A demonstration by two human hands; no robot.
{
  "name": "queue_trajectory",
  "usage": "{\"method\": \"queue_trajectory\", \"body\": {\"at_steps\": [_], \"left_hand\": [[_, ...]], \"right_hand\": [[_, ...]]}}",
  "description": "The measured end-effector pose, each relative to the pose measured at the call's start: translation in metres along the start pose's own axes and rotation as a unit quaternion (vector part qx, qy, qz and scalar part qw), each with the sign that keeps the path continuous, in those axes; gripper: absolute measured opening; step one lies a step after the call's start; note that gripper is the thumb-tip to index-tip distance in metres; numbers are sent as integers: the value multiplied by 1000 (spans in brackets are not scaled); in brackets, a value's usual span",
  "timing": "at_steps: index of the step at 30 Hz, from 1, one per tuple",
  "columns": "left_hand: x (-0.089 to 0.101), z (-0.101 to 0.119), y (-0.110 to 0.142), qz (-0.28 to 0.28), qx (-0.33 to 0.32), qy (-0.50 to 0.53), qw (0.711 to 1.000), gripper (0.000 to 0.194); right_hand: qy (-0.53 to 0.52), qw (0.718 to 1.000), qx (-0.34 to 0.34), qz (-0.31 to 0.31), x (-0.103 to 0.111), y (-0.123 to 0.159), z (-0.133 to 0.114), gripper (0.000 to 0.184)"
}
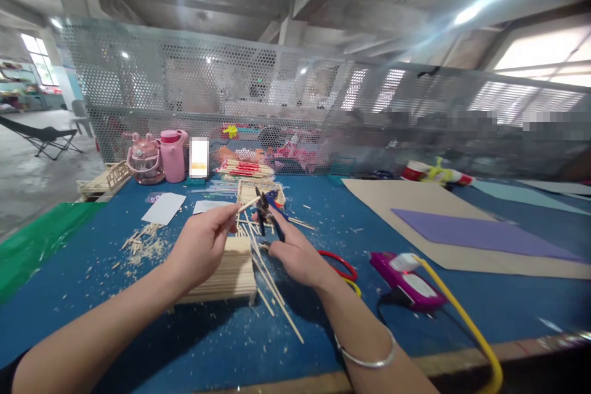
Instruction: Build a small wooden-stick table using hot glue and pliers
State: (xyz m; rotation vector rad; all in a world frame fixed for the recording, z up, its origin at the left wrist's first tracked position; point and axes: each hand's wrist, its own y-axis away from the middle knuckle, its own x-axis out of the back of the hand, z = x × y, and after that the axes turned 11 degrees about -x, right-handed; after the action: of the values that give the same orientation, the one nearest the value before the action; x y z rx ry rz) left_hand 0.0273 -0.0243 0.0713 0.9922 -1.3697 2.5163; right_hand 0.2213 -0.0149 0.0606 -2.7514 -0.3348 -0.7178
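My left hand (pixel 201 246) pinches a thin wooden stick (pixel 248 204) and holds it up toward the jaws of small cutting pliers (pixel 266 210). My right hand (pixel 298 252) is closed round the pliers' blue handles, and the dark jaws point up at the stick's end. Below both hands a flat panel of glued wooden sticks (pixel 226 274) lies on the blue table (pixel 198 338). Several loose long sticks (pixel 272 292) lie across it and to its right.
A purple glue gun (pixel 409 280) with a yellow cord lies to the right, beside red-handled scissors (pixel 339 263). Brown and purple paper sheets (pixel 462 228) lie beyond it. Wood chips litter the left. Pink bottles (pixel 173 154) and a mesh screen stand at the back.
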Motion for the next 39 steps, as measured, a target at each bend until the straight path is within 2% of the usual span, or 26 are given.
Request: {"method": "queue_trajectory", "body": {"at_steps": [5, 13, 18, 28, 39], "left_hand": [[2, 8, 0, -21, 1, 1, 1000, 36], [2, 7, 0, -34, 13, -7, 999, 39], [3, 7, 0, -33, 10, -2, 999, 38], [6, 7, -2, -40, 6, -8, 999, 34], [5, 8, -2, -42, 14, -4, 999, 31]], "right_hand": [[-60, 997, -39, -40, 1, 1, -7, 71], [43, 998, 45, -4, -2, 0, 4, 78], [76, 994, 74, 12, -2, -1, 7, 76], [106, 990, 78, 54, -2, -1, 2, 72], [116, 987, 89, 59, -2, 0, 1, 73]]}}
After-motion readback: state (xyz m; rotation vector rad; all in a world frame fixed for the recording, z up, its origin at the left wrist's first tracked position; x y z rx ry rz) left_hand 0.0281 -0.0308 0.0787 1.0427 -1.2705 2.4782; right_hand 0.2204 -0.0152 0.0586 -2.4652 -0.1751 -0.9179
